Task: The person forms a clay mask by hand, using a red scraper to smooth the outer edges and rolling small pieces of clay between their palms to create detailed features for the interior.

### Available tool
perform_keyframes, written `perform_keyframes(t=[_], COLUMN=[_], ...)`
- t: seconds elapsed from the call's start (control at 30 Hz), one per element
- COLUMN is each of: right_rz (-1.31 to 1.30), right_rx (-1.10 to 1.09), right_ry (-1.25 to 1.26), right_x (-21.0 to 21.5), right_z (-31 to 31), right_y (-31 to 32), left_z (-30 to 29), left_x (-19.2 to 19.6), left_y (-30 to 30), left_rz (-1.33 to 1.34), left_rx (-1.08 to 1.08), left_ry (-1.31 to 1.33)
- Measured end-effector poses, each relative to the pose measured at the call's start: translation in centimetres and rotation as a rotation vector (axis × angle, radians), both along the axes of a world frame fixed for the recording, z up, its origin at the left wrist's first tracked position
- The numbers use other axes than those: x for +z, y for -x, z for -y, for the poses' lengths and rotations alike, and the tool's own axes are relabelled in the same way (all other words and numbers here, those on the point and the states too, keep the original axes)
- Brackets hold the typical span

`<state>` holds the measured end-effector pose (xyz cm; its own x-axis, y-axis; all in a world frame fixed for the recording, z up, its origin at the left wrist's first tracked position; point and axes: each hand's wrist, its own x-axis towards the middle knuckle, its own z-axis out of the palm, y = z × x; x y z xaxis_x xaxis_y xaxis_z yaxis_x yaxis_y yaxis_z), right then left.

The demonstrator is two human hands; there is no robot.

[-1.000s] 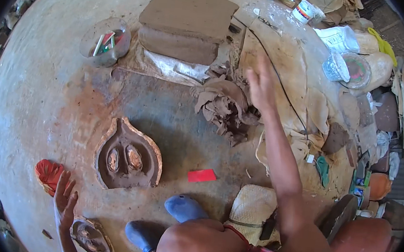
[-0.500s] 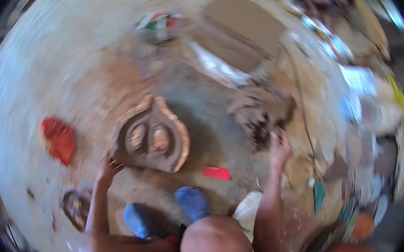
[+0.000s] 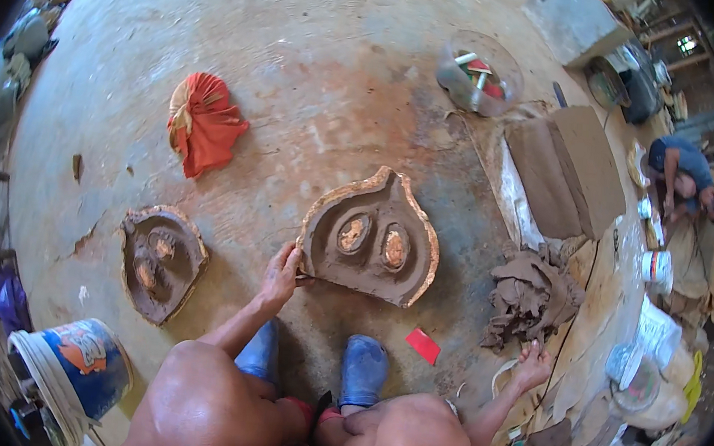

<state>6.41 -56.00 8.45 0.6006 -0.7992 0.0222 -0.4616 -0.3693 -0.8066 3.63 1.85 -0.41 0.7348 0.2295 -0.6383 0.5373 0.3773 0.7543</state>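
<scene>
A shallow mould (image 3: 310,263) with a pointed top and a pale rough rim sits before me, lined with dark clay around two oval, orange-patched humps. At its lower left edge, my left hand (image 3: 281,274) has its fingers closed on the rim. My right hand (image 3: 534,366) is at the near side of a heap of crumpled clay scraps (image 3: 535,296), its fingers bent in a pinch. Whatever lies between those fingertips is too small to make out. A small red rectangular piece (image 3: 423,346) lies on the floor between mould and heap.
A second clay-lined mould (image 3: 165,269) lies left, beyond a blue-and-white bucket (image 3: 90,365). Orange cloth (image 3: 207,127) lies farther off. Stacked clay slabs (image 3: 568,170) and a clear basin (image 3: 480,76) are at far right. Another person (image 3: 690,178) sits near the right edge.
The whole view has swung left, so mould, clay heap and cloth appear farther right. My left hand stays at the mould's edge; my right hand stays by the heap's near side.
</scene>
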Motion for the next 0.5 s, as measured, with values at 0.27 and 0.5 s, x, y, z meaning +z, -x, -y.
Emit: perform_keyframes(t=[0.27,0.5], right_rz=[-0.002,0.135], right_rx=[-0.187,0.015], right_ry=[0.245,0.265], right_x=[4.3,10.1], right_z=[-2.0,-7.7], right_y=[-0.3,-1.4], left_z=[1.9,2.4], left_x=[-0.3,0.4], left_y=[2.5,2.8], left_rz=[0.000,-0.017], left_rx=[-0.021,-0.022], left_ry=[0.092,0.191])
